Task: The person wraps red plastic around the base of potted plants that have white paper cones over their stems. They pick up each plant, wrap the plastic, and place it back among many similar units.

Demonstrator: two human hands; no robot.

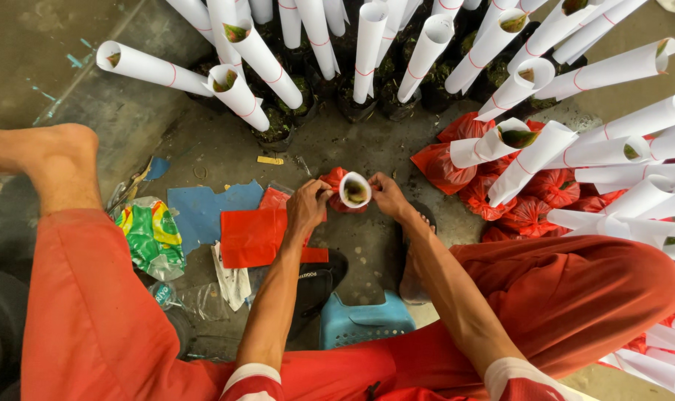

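Orange trousers [92, 312] on both raised knees, foreground. Blue plastic stool [363, 323] between the legs, on the concrete floor [337, 141].

Left hand [307, 206]: fingers curled, pinching the red plastic bag [334, 180] at the left side of the tube's base.

Right hand [388, 194]: fingers closed, pinching the same wrapping from the right.

White paper tube [354, 189]: upright between both hands, mouth toward the camera, green leaf inside.

Red plastic sheets [254, 236]: stacked flat, just left of the left hand.

Wrapped seedlings in paper tubes [367, 52]: many, standing beyond; red-bagged ones [530, 212] lying at right.
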